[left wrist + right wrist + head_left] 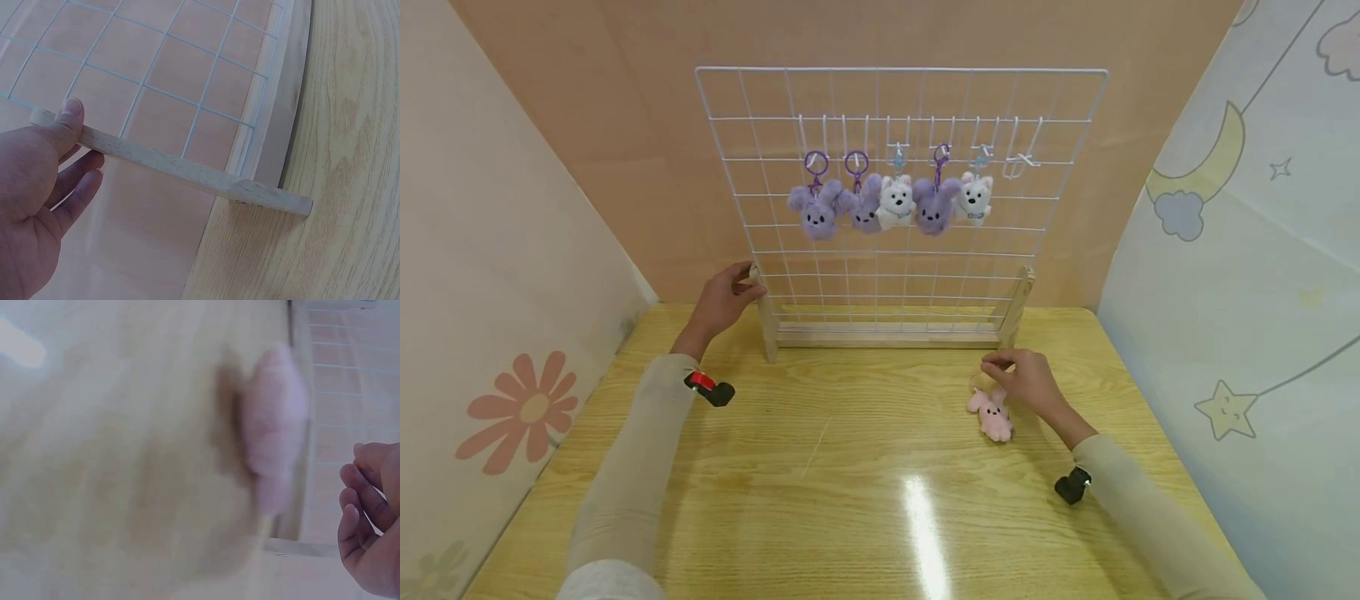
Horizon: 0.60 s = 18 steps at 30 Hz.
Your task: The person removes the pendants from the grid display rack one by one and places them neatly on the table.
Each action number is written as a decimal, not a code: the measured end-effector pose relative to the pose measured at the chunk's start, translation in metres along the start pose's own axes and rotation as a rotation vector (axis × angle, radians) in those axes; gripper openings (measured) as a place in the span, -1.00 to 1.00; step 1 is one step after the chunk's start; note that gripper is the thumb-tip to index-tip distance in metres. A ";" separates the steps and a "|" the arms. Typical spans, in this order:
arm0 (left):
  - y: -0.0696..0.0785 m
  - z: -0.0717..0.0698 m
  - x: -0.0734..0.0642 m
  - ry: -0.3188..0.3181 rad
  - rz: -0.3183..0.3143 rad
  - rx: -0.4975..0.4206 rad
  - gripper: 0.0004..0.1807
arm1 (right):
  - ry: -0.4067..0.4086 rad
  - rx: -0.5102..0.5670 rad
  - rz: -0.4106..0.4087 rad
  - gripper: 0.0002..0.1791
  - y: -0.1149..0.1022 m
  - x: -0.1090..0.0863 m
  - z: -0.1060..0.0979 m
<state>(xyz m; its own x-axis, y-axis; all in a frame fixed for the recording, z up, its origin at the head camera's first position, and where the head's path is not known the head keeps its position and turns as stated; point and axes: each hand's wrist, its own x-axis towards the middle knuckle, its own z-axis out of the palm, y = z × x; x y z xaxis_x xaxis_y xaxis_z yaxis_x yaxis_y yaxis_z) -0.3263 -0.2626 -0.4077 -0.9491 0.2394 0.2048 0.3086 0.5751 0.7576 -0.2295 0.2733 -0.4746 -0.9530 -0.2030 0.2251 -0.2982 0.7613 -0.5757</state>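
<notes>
My left hand [724, 302] grips the top of the left wooden post [169, 164] of a white wire grid rack [898, 292], thumb on one side and fingers on the other. At the rack's front right, my right hand [1028, 379] pinches the orange ring of a pink plush keychain [995, 417], which hangs low over the table. In the right wrist view the pink plush [275, 419] is blurred, beside the curled fingers [359, 481]. On the rack's hooks hang purple plush keychains [817, 212] and white dog plush keychains [896, 202].
A white hook [1021, 160] at the right end of the row carries no keychain. The rack stands on a wood-grain table [850, 467], with an orange-brown backdrop [587, 92] behind. Patterned panels rise at the left [505, 250] and right [1262, 275].
</notes>
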 end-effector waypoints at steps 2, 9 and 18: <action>0.000 0.000 0.000 0.000 -0.001 -0.003 -0.29 | 0.021 -0.019 -0.029 -0.77 -0.006 0.003 -0.007; 0.000 0.000 0.000 -0.002 -0.003 -0.005 -0.29 | 0.136 -0.035 -0.127 -0.75 -0.036 0.013 -0.039; -0.002 0.000 0.001 -0.002 -0.010 -0.015 -0.28 | 0.248 -0.032 -0.170 -0.74 -0.065 0.034 -0.079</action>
<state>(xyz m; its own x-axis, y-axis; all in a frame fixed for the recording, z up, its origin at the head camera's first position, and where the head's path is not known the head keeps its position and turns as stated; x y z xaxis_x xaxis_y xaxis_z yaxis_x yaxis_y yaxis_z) -0.3276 -0.2632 -0.4090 -0.9521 0.2352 0.1954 0.2976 0.5662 0.7687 -0.2380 0.2655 -0.3680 -0.8459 -0.1759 0.5036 -0.4470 0.7488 -0.4893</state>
